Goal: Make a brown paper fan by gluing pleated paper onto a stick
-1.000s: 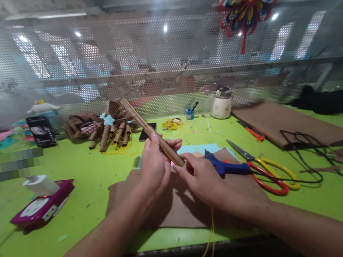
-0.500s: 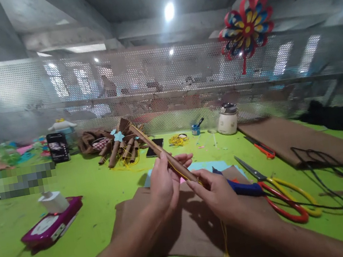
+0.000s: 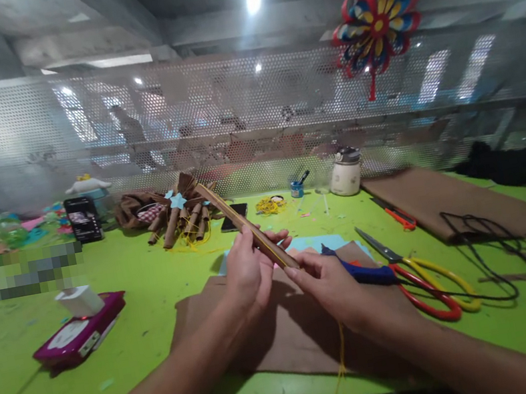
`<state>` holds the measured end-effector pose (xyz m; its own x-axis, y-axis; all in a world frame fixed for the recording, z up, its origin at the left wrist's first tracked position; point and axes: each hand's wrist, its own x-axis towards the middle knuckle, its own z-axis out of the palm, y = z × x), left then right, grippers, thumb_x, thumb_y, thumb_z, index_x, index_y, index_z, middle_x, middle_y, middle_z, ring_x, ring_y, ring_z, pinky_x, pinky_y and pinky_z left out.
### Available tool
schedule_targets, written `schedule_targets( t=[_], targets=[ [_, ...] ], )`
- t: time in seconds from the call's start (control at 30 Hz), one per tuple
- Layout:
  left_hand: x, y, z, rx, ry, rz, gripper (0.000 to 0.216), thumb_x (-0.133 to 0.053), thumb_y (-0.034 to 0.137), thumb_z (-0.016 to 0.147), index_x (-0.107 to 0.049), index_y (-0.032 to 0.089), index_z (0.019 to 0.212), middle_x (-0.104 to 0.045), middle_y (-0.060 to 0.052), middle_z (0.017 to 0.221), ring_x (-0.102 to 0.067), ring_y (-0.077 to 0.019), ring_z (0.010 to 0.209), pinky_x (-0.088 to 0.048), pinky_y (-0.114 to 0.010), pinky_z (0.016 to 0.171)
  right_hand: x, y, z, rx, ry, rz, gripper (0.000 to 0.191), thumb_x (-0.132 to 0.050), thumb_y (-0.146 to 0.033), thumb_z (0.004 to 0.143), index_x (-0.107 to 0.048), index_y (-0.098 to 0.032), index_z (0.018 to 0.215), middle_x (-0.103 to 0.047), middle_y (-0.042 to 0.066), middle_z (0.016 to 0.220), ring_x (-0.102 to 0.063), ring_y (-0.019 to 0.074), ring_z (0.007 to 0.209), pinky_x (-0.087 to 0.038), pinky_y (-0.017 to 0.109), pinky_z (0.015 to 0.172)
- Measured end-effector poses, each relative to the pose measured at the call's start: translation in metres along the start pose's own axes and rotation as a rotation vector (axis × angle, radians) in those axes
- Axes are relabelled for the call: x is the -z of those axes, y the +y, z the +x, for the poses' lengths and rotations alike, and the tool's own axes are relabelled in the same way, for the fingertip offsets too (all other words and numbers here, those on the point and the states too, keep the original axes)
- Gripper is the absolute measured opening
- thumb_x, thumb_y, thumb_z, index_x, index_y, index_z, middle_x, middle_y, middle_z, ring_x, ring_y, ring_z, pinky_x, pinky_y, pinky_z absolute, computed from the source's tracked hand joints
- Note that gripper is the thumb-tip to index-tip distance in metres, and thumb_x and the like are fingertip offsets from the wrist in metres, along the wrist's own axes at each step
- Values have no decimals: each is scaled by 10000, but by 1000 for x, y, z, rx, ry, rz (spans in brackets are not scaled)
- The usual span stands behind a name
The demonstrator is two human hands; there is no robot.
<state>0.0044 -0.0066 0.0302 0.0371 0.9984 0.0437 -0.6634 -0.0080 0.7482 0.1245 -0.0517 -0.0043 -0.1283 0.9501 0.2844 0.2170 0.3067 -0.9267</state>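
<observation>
A brown paper roll [image 3: 233, 216] slants between my hands, its far end raised toward the back of the table. My left hand [image 3: 249, 267] closes around its middle, thumb on top. Its lower end is pinched by the fingers of my right hand [image 3: 320, 275]. Yellow string [image 3: 343, 346] runs along the roll and dangles below my right hand over the table's front edge. Under both hands lies a sheet of brown paper [image 3: 290, 348], partly over light blue paper [image 3: 339, 239]. Just right of my right hand is a blue-handled tool [image 3: 371, 274].
Scissors with red and yellow handles [image 3: 425, 284] and black cord [image 3: 499, 237] lie to the right, near folded brown paper [image 3: 446, 198]. Several tied paper rolls [image 3: 180, 228], yellow string [image 3: 270, 205] and a jar [image 3: 346, 172] stand behind. A purple power strip [image 3: 80, 331] is on the left.
The whole view has shifted slightly, with table items appearing a little higher. My hands keep the same hold on the paper roll, and the string's hanging ends now show more.
</observation>
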Motion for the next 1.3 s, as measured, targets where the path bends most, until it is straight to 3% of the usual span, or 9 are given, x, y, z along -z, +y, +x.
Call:
schedule_targets(
  t=[0.2, 0.5, 0.63, 0.73, 0.83, 1.03, 1.13, 1.23, 1.3],
  targets=[
    [0, -1, 0, 36, 13, -6, 89, -426, 237, 929, -483, 174, 903, -582, -11, 619, -655, -172, 648, -555, -372, 733, 4, -2, -3, -66, -105, 38, 232, -507, -344, 867, -629, -148, 861, -435, -34, 623, -375, 106, 570, -318, 229, 531],
    [-2, 2, -4, 97, -18, 5, 130, -427, 293, 927, -481, 177, 901, -638, -70, 671, -677, -231, 751, -544, -433, 777, 1, -2, -4, -34, -37, 59, 217, -540, -322, 840, -618, -128, 781, -461, -19, 673, -370, 97, 601, -298, 231, 545],
    [-2, 3, -5, 127, -71, 14, 198, -412, 333, 936, -497, 169, 865, -681, -118, 769, -678, -232, 784, -539, -422, 781, 8, -7, -8, -170, -65, 216, 266, -587, -392, 824, -635, -136, 881, -317, -76, 556, -229, 62, 471, -176, 215, 436],
    [-1, 3, -3, 110, -99, 21, 243, -399, 338, 940, -522, 156, 837, -685, -131, 788, -676, -228, 805, -537, -404, 783, 17, -7, -13, -249, -104, 359, 310, -604, -414, 826, -631, -139, 968, -231, -111, 484, -175, 55, 420, -140, 212, 409],
    [2, 2, 2, 149, -98, 37, 297, -398, 376, 935, -547, 141, 832, -684, -147, 790, -676, -227, 781, -539, -390, 770, 31, -7, -21, -294, -129, 503, 244, -628, -374, 826, -627, -142, 902, -221, -119, 469, -146, 41, 407, -127, 209, 404],
    [13, -3, 16, 247, -64, 261, 174, -603, 274, 819, -589, 108, 768, -671, -148, 738, -660, -202, 685, -533, -338, 694, 72, -13, -43, -351, -82, 596, 175, -630, -310, 837, -646, -137, 818, -201, -115, 453, -122, 33, 400, -158, 201, 389],
    [8, 10, 8, 90, -129, 463, 114, -629, 188, 765, -591, 136, 671, -657, -107, 681, -633, -187, 635, -502, -291, 600, 89, -18, -55, -340, -58, 641, 167, -629, -298, 835, -669, -137, 812, -171, -116, 445, -118, 34, 393, -159, 191, 374],
    [-8, 39, -18, -547, -195, 704, 23, -653, 160, 739, -651, 172, 721, -632, -47, 698, -583, -157, 668, -478, -262, 659, 100, -23, -68, -320, -29, 665, 170, -643, -300, 819, -683, -135, 805, -155, -119, 442, -115, 32, 387, -164, 182, 366],
    [-21, 56, -39, -852, -351, 831, 251, -669, 137, 718, -680, 206, 960, -660, -68, 936, -598, -210, 880, -466, -332, 850, 103, -25, -77, -331, -21, 673, 177, -654, -308, 811, -688, -134, 806, -158, -118, 445, -119, 30, 388, -171, 174, 366]
  ],
)
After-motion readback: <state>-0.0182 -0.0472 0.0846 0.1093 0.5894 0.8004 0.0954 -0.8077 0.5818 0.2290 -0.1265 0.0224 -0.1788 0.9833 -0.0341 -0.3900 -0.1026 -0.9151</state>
